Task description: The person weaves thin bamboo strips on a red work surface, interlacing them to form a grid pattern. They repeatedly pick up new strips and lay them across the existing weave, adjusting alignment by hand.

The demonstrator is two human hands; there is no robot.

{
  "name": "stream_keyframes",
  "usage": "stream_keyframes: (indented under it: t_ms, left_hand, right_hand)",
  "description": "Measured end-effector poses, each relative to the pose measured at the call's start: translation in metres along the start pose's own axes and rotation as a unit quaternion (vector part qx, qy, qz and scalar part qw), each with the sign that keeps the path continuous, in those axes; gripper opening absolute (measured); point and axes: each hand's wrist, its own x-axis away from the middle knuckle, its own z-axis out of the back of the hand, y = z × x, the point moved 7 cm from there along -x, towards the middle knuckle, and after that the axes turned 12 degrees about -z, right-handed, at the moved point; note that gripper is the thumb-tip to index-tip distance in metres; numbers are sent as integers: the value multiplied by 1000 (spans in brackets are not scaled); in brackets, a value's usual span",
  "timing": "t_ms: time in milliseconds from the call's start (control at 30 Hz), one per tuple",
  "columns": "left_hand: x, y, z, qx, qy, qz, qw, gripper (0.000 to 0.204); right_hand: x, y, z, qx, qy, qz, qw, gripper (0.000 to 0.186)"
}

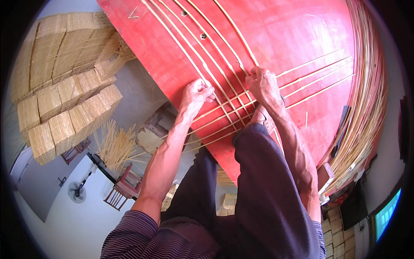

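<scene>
Red board (pixel 310 26) under left hand (pixel 198 92) and right hand (pixel 262 84) | strip blocks (pixel 49 103) stacked far left of both | long-strip sheaf (pixel 371 86) well right of both | crossed strips (pixel 234 108) between and beyond hands | left: thumb meets fingers at one; right: fingers curled at another; pinch on either: cannot tell

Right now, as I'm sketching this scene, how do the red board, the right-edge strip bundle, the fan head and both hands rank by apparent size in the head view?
1. Red board
2. Right-edge strip bundle
3. Left hand and right hand, too alike to rank
4. Fan head
</scene>
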Motion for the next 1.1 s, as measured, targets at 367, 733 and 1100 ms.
stream_keyframes:
  t_ms: [367, 733, 1100]
  left_hand:
    - [6, 6, -2, 60, 21, -17, 998, 8]
    - [-17, 83, -9, 135, -13, -26, 990, 44]
    - [-38, 70, -1, 195, -107, -28, 975, 37]
  right_hand:
    - [-13, 15, -9, -41, -64, -35, 997, 18]
    - [-20, 15, -5, -55, -117, -58, 990, 15]
    - [-21, 13, -12, -107, -146, -35, 983, 32]
